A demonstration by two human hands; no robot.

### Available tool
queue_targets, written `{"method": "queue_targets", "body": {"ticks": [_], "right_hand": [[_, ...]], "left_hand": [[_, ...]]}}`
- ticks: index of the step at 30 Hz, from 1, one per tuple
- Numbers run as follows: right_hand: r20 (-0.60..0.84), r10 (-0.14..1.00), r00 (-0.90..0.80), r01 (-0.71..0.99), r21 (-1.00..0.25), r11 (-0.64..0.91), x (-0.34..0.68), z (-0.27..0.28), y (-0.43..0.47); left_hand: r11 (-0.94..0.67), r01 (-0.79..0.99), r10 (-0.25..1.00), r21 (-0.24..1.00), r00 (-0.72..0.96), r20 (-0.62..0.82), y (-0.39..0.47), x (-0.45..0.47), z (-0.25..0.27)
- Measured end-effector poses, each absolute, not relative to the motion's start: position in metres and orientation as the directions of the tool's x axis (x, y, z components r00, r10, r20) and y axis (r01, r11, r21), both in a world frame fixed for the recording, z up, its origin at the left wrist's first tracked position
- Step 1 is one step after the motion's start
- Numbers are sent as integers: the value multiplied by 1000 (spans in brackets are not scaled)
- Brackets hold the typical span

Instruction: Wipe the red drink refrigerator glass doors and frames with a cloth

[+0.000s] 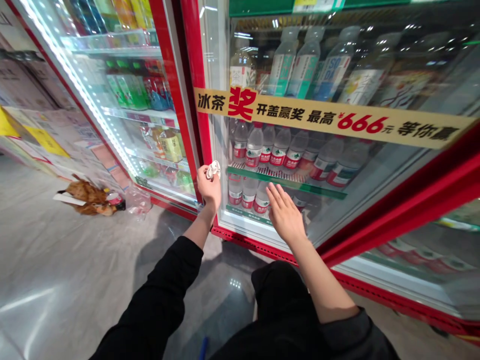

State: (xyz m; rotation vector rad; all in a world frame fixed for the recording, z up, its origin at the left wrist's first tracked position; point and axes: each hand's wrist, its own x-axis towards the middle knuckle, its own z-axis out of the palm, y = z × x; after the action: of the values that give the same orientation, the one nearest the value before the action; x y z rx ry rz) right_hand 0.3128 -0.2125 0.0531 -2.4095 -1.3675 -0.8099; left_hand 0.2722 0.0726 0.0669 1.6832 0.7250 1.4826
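Note:
My left hand [209,185] is closed round a crumpled white wad [213,170] with dark marks, a cloth or paper by its look. It is in front of the red frame at the left edge of the drinks fridge's glass door [240,150]. With fingers stretched out and held together, my right hand [285,212] is at the lower part of that door; whether it touches the glass I cannot tell. Behind the glass stand rows of water bottles [278,152] with red and white labels. Across the door runs a yellow printed strip [330,117].
On the left stands another lit fridge [131,100] with coloured drinks. A brown figure-like bundle [86,192] and a clear plastic bag [138,202] lie on the grey floor [86,270]. A further red-framed fridge [412,290] is at the right.

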Motion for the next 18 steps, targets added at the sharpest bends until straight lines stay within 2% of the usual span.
{"method": "queue_targets", "body": {"ticks": [4,10,15,18], "right_hand": [[591,700,401,840,67,-539,310,53,-212],[587,696,413,842,46,-538,310,53,-212],[576,689,441,839,8,-544,314,53,-218],[566,688,454,835,-2,-550,316,51,-221]], "left_hand": [[-581,-7,791,814,232,566,41,264,54],[-664,-81,702,743,274,657,34,273,80],[-615,-56,772,786,160,616,42,280,80],[-593,-20,789,805,182,587,19,278,57]]}}
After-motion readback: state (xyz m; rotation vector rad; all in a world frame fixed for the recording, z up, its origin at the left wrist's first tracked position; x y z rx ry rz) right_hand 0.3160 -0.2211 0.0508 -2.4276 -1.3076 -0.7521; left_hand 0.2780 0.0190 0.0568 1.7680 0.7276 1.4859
